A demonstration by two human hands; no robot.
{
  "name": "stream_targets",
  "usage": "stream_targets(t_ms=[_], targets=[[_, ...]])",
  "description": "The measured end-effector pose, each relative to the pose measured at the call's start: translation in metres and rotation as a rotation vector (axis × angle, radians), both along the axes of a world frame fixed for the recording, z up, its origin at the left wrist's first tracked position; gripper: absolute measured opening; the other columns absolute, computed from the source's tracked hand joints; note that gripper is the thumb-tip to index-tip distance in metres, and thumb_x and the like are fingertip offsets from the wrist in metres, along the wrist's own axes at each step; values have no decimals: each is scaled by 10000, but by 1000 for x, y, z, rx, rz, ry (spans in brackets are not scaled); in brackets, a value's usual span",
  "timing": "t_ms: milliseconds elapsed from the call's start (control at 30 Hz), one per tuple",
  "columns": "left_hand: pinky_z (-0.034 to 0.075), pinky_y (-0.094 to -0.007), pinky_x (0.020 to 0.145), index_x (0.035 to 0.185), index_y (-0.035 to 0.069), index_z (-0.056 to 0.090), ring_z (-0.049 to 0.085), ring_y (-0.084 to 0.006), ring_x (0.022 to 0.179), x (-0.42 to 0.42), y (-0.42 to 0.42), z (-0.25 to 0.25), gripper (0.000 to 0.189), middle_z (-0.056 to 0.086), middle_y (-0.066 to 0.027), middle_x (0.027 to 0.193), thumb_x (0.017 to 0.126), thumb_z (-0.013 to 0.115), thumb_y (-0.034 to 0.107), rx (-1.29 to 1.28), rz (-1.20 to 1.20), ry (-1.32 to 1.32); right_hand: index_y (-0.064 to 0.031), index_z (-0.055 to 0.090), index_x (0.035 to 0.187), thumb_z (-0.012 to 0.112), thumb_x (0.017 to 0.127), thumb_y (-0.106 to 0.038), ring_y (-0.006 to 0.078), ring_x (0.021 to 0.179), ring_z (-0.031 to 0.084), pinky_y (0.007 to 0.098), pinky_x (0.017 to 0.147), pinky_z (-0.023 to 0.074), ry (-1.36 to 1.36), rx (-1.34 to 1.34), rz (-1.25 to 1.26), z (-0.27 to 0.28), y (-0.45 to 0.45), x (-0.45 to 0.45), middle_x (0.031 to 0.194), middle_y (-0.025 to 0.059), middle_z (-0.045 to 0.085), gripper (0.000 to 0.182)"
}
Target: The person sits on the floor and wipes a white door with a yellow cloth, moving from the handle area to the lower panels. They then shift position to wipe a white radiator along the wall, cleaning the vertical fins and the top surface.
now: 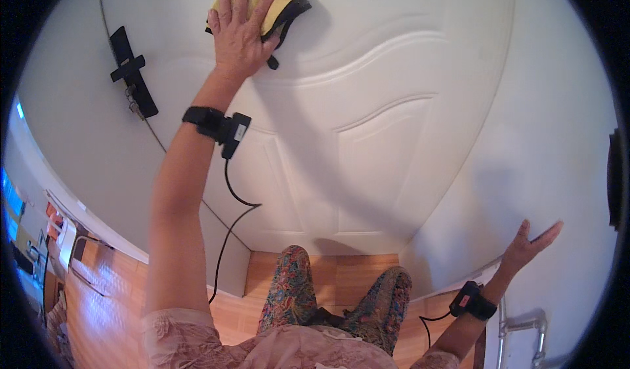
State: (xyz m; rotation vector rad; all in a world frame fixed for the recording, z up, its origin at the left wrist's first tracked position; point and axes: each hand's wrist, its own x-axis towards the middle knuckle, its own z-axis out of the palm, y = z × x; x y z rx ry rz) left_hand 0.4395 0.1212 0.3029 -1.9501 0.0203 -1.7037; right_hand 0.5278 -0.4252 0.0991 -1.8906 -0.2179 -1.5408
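Note:
My left hand (242,37) lies flat, fingers spread, on a yellow cloth with a black edge (283,6), pressing it against the upper part of a white moulded panel door (315,108). A dark strap end of the cloth hangs below my palm. At the right, my right hand (531,246) holds nothing; its thumb and fingers are apart in front of the white wall (531,147), and whether it touches the wall I cannot tell. Each wrist wears a black strap with a small cabled device.
A black door handle plate (134,74) with keys (134,104) is on the left. Metal pipes (524,325) run along the lower right wall. A chair (71,243) stands on the wood-look floor (110,300) at the left. A dark object (614,179) is at the right rim.

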Motion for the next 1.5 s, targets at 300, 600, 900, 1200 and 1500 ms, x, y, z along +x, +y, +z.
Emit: stream_targets(t_ms=[300, 600, 900, 1200, 1500], targets=[[222, -594, 901, 1201, 281, 494, 336, -386, 1097, -64, -7, -295, 549, 437, -111, 1106, 657, 557, 239, -299, 112, 658, -1, 201, 1356, 614, 789, -193, 300, 1318, 161, 395, 1077, 118, 16, 56, 55, 3, -2, -1, 1411, 198, 185, 729], [195, -603, 950, 1244, 218, 447, 305, -408, 1166, -106, 32, -289, 616, 407, -172, 1216, 643, 581, 190, -397, 236, 702, 29, 184, 1350, 604, 804, -299, 321, 1312, 163, 408, 1077, 122, 33, 18, 16, -5, 0, 8, 1403, 220, 182, 763], [129, -643, 936, 1345, 180, 285, 136, -490, 1247, -83, 93, -133, 707, 148, -245, 1389, 730, 554, 405, -416, 147, -104, -33, 178, 1371, 595, 817, -277, 322, 1301, 198, 411, 1065, 182, 59, 57, 10, 1, -13, 7, 1406, 206, 184, 735], [128, -603, 988, 1288, 31, 305, 112, -521, 1228, -143, 65, -443, 709, 105, -342, 1347, 704, 629, 269, -905, 229, 302, -19, 203, 1359, 579, 834, -312, 343, 1244, 293, 408, 1029, 269, 96, 10, -147, -1, -5, 12, 1372, 228, 236, 709], [83, -570, 1012, 1352, 9, 174, 73, -472, 1267, -135, 130, -307, 733, 42, -296, 1393, 789, 547, 294, -789, 104, -210, -5, 195, 1358, 573, 838, -338, 343, 1242, 297, 410, 1030, 269, 53, -30, -116, -16, -16, 15, 1366, 236, 241, 723]])
